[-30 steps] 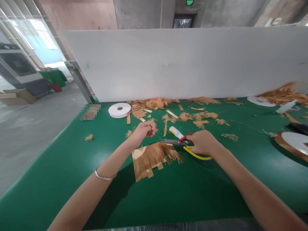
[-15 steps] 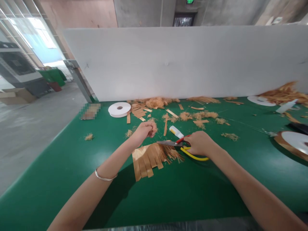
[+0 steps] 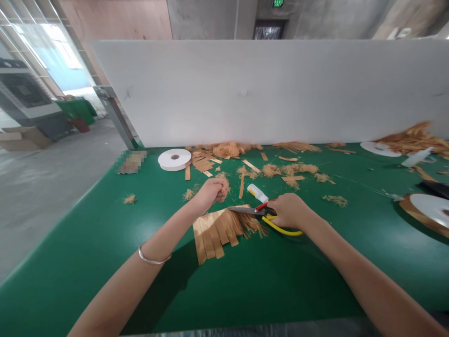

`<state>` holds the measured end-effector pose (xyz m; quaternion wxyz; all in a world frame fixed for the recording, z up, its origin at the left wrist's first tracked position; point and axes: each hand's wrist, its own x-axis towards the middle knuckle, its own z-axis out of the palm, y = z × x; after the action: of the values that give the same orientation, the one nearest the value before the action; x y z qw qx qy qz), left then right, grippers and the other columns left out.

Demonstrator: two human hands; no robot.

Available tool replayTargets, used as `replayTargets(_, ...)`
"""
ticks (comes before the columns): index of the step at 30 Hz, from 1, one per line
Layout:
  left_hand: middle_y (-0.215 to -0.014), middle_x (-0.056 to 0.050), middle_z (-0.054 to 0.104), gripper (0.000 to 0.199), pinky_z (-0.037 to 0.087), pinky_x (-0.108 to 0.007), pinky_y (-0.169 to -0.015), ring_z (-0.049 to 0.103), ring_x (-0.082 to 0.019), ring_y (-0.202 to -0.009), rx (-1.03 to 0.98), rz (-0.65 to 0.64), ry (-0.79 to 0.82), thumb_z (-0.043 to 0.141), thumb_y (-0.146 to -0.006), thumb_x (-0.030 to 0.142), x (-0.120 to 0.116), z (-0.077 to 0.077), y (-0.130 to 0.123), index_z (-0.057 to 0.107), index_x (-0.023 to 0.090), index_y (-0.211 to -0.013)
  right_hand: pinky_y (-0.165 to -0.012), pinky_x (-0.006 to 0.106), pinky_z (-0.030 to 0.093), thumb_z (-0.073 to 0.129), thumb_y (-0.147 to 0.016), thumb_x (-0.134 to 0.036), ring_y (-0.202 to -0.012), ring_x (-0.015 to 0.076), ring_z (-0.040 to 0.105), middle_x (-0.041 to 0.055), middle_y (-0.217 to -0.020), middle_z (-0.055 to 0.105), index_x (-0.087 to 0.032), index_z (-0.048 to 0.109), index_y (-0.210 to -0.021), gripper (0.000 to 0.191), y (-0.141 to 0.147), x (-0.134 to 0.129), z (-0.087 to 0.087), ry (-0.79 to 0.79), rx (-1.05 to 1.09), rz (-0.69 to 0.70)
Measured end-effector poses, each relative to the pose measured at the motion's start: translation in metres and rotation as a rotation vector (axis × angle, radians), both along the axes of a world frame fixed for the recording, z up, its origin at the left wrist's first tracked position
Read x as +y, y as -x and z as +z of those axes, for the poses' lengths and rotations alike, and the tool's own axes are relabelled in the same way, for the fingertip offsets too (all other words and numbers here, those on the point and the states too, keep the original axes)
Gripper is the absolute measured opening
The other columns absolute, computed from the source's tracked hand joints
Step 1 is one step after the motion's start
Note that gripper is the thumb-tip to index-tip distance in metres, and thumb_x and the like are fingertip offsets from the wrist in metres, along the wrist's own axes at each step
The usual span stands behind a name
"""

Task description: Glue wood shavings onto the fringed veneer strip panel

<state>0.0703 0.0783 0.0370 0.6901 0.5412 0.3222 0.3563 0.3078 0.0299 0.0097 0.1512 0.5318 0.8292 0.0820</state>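
My right hand [image 3: 289,210] grips a pair of scissors [image 3: 247,210] with one red and one yellow handle. The blades point left and lie over the upper edge of a row of tan ribbon strips [image 3: 213,236], whose right part is shredded into a fine fringe. Just above the strips, my left hand [image 3: 216,189] is closed, its fingers curled in; whatever it may hold is hidden. Tan fibre fluff shows behind its knuckles. Close to the scissors lies a small white bottle [image 3: 257,193] with a yellow label.
A white reel [image 3: 174,159] and tan scraps [image 3: 203,161] lie toward the back of the green table [image 3: 273,285]. Fluffy fibre [image 3: 228,150] is heaped against a white upright panel [image 3: 242,93]. To the right are a ribbon reel [image 3: 430,210] and a shredded bundle [image 3: 414,138].
The scissors' yellow handle has shifted slightly left, nearer the red one, with my right hand. My left hand and the strips stay almost where they were.
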Motion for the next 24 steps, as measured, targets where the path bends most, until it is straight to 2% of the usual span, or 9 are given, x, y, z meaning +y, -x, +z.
replayTargets(24,-0.043,0.005,0.026,0.015,0.013,-0.019,-0.042,0.021,-0.005,-0.038,0.017,-0.026,0.023,0.038,-0.052,0.001,-0.0034,0.0013,-0.0042,0.038,0.016,-0.047,-0.047,0.027,0.030,0.048,-0.076,-0.037,-0.061,0.0256,0.064,0.0134,-0.067,0.069,-0.014,0.071,-0.084,0.033,0.0009,-0.0001,0.0019,0.013,0.007,-0.009)
